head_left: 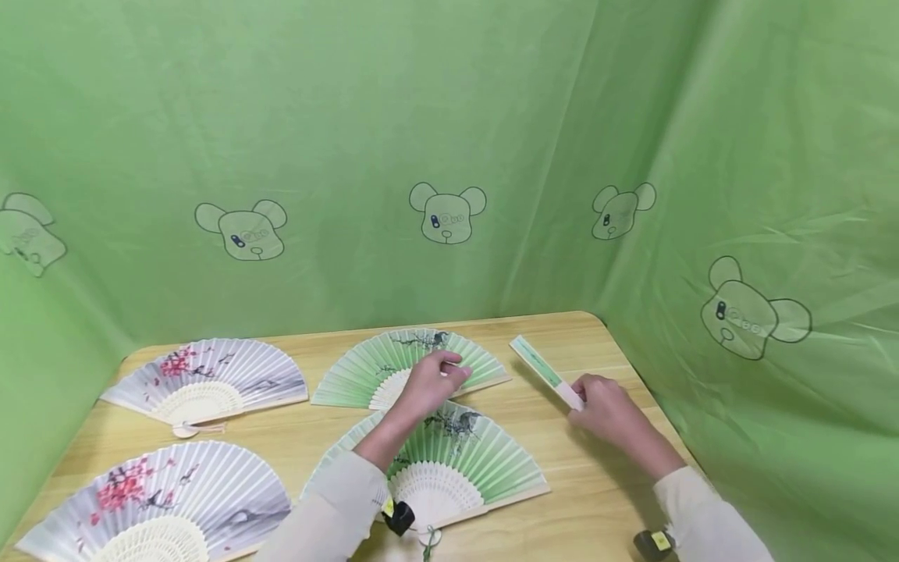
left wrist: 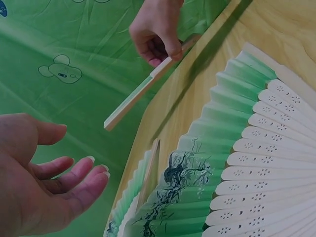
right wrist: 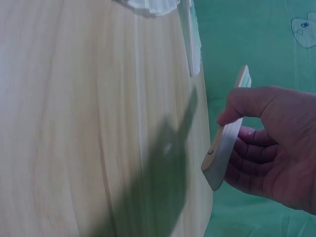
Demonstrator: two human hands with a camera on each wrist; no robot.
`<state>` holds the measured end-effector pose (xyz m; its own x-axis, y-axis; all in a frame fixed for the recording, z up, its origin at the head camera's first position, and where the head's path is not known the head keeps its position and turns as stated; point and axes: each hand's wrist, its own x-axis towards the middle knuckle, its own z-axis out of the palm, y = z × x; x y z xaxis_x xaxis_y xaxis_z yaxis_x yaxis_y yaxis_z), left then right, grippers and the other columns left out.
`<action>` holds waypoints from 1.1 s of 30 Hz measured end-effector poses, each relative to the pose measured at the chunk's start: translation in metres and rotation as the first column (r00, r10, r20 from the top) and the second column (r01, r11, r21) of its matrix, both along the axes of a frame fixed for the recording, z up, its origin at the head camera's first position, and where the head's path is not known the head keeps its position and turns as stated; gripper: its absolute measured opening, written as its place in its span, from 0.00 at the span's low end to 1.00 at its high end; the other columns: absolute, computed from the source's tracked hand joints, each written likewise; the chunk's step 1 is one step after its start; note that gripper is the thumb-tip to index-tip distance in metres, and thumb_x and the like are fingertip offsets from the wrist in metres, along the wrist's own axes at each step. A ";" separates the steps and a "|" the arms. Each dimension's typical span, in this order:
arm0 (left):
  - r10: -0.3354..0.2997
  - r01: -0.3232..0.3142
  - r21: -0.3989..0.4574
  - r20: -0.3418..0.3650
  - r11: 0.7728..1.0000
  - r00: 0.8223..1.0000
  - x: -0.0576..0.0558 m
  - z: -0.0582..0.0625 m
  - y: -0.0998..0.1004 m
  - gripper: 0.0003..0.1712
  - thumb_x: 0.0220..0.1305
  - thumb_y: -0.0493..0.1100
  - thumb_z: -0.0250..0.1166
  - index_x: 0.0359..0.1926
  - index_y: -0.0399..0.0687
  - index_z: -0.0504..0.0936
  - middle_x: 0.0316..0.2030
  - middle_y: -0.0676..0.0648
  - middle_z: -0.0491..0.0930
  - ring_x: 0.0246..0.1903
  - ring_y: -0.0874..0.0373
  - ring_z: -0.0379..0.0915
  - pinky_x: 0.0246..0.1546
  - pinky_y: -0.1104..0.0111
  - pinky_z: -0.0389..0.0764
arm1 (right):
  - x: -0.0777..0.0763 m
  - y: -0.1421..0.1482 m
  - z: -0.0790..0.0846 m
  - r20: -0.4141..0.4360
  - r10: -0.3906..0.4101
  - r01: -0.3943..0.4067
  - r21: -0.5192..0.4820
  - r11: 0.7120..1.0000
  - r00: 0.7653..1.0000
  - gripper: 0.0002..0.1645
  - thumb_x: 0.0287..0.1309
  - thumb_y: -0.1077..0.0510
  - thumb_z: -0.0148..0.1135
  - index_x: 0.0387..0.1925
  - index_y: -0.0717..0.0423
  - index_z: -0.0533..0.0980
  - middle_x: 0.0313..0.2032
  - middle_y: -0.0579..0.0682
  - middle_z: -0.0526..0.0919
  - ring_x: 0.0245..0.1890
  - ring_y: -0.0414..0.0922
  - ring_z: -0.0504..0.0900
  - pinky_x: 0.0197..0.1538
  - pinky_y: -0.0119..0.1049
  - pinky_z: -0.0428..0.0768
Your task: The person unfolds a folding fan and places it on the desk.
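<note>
My right hand [head_left: 609, 407] grips a folded green hand fan [head_left: 539, 364] by its pale ribbed end, holding it above the right side of the table. In the right wrist view, thumb and fingers pinch the folded fan [right wrist: 228, 140] near its rivet. Nothing is in my left hand [head_left: 430, 384], which hovers with relaxed fingers over two spread green fans. One spread green fan [head_left: 354, 375] lies at the back; the other spread green fan [head_left: 502, 449] lies in front of it, partly hidden by my left forearm. A dark branch pattern marks both.
Two spread grey-white fans with red blossoms lie on the left, a back floral fan [head_left: 267, 367] and a front floral fan [head_left: 232, 484]. The wooden table [head_left: 583, 507] is bordered by green curtains [head_left: 351, 117] printed with bear heads.
</note>
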<state>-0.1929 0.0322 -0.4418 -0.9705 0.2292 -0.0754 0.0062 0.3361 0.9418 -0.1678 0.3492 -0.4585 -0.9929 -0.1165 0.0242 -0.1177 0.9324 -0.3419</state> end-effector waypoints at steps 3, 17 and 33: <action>-0.002 0.002 0.011 -0.003 1.000 1.000 -0.001 0.000 0.002 0.27 0.71 0.51 0.66 0.64 0.40 0.78 0.49 0.41 0.82 0.40 0.54 0.79 0.40 0.67 0.87 | 0.003 -0.006 0.002 -0.018 0.020 -0.020 -0.001 1.000 1.000 0.22 0.41 0.64 0.71 0.42 0.68 0.79 0.33 0.55 0.83 0.29 0.45 0.78 0.30 0.34 0.84; -0.014 0.011 0.124 0.026 0.992 1.000 -0.004 -0.008 0.020 0.28 0.71 0.48 0.66 0.65 0.36 0.76 0.48 0.39 0.82 0.41 0.43 0.85 0.45 0.53 0.92 | 0.013 -0.019 0.007 -0.140 0.042 -0.040 0.020 0.999 0.989 0.18 0.41 0.65 0.70 0.40 0.65 0.80 0.30 0.51 0.81 0.28 0.43 0.76 0.30 0.32 0.81; 0.020 -0.029 0.233 0.040 0.972 0.999 -0.005 -0.016 0.041 0.29 0.71 0.46 0.67 0.67 0.35 0.74 0.48 0.39 0.84 0.46 0.38 0.87 0.45 0.67 0.93 | 0.023 -0.035 0.014 -0.182 0.060 -0.060 0.005 0.998 0.981 0.20 0.42 0.65 0.70 0.41 0.66 0.81 0.31 0.51 0.82 0.29 0.42 0.77 0.30 0.30 0.82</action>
